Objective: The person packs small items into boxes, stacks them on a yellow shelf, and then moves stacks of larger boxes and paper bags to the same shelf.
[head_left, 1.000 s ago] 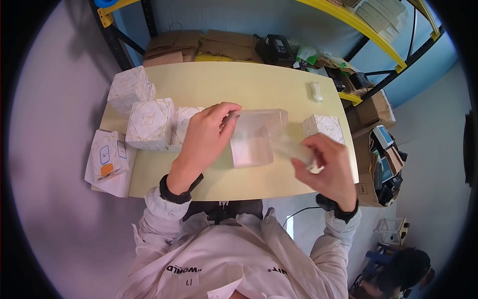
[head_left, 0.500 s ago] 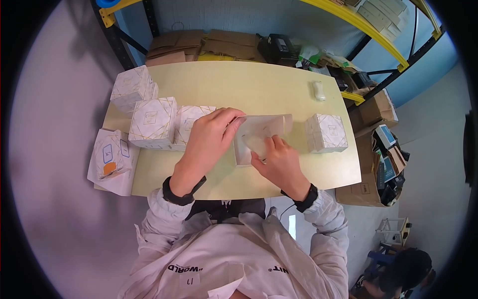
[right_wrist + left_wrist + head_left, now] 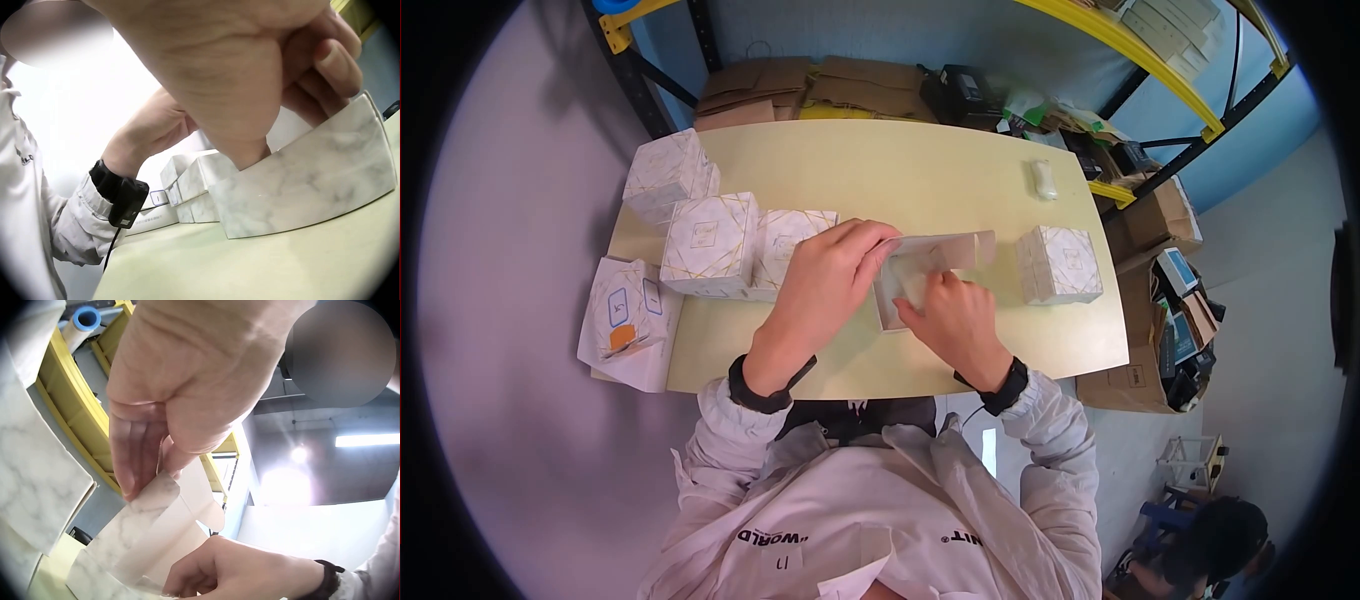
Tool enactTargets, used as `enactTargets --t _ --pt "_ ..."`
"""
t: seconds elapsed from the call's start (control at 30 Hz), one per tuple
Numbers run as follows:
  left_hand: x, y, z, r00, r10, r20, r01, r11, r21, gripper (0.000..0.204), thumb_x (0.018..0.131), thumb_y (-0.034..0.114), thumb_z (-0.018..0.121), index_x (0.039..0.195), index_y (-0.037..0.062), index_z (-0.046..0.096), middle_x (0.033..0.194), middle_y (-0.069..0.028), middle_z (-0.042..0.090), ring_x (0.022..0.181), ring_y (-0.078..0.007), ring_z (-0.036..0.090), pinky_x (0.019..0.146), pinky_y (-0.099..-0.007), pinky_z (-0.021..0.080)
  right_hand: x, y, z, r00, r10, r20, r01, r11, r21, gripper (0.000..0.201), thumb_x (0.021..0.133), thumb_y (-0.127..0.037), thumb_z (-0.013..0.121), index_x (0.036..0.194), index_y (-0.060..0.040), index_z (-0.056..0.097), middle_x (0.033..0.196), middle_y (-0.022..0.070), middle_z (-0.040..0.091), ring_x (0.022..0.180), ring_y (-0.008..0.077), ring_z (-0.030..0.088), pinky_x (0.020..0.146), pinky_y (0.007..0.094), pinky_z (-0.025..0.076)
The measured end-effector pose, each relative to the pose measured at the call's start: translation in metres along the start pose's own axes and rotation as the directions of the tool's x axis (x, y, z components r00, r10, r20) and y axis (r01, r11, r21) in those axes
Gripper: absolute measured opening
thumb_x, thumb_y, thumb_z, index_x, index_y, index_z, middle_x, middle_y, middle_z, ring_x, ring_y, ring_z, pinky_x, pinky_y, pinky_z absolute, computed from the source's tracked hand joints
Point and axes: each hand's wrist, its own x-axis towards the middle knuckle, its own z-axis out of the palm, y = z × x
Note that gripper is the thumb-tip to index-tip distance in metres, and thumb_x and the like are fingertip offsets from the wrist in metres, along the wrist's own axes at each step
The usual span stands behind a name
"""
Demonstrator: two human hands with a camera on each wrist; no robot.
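An opened white marbled cardboard box [image 3: 888, 310] stands on the table in front of the person, its lid raised on the far side. My left hand [image 3: 832, 272] pinches the left edge of the raised lid [image 3: 140, 519] between thumb and fingers. Inside the box lies a whitish, translucent packet [image 3: 912, 270]. My right hand [image 3: 956, 318] reaches down into the box, with curled fingers and thumb about the packet. The box's front wall [image 3: 306, 175] hides those fingertips in the right wrist view.
Several closed marbled boxes [image 3: 710, 240] with gold lines stand at the table's left, beside an opened one [image 3: 625, 320] with blue-framed labels. Another closed box [image 3: 1060, 265] stands at the right. A small white packet [image 3: 1043, 180] lies at the back right of the table [image 3: 880, 165].
My right hand has carried the whitish packet leftward from beside the box down into it. My left hand has stayed on the lid, and the lid leans a little more over the box.
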Motion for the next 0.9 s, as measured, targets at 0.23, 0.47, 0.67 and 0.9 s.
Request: enactTargets --t 0.23,0.47,0.67,0.9 --pt "-0.003 0.001 -0.001 1.000 -0.018 0.023 0.018 1.000 -0.008 0.015 0.101 0.006 0.073 0.115 0.0015 0.075 0.103 -0.0142 0.078 0.087 -0.0313 0.076 0.075 -0.0373 0.060 -0.003 0.005 0.002 0.999 -0.028 -0.028 0.029 0.999 0.015 0.044 0.090 -0.044 0.081 0.084 -0.0011 0.071 0.075 0.0170 0.072 0.065 0.0371 0.074 0.058 0.0463 0.057" --pt "-0.010 0.000 -0.003 0.995 -0.072 0.068 0.075 0.997 -0.036 0.024 0.097 0.003 0.076 0.122 0.0026 0.074 0.112 -0.0148 0.077 0.094 -0.0280 0.077 0.076 -0.0360 0.062 -0.020 0.032 -0.033 0.961 0.024 -0.276 0.032 0.980 0.198 0.030 0.091 -0.029 0.086 0.079 -0.0065 0.069 0.070 0.0102 0.070 0.057 0.0299 0.069 0.051 0.0413 0.051" --pt "-0.007 0.006 -0.006 0.982 -0.163 0.097 0.168 0.985 -0.045 0.027 0.095 0.006 0.077 0.121 0.0006 0.072 0.110 -0.0175 0.075 0.084 -0.0327 0.075 0.078 -0.0409 0.060 -0.020 0.056 -0.043 0.965 0.161 -0.208 -0.081 0.934 0.347 0.024 0.092 -0.024 0.086 0.088 -0.0053 0.072 0.073 0.0093 0.073 0.054 0.0265 0.065 0.050 0.0400 0.048" --pt "-0.004 0.000 -0.001 0.978 -0.197 0.075 0.206 0.969 -0.136 0.026 0.097 0.006 0.076 0.121 -0.0008 0.071 0.109 -0.0178 0.074 0.083 -0.0310 0.074 0.076 -0.0399 0.060 -0.011 0.054 -0.049 0.977 0.124 -0.174 0.005 0.801 0.599 0.030 0.096 -0.012 0.080 0.121 0.0036 0.074 0.097 0.0114 0.081 0.053 0.0161 0.060 0.052 0.0340 0.047"
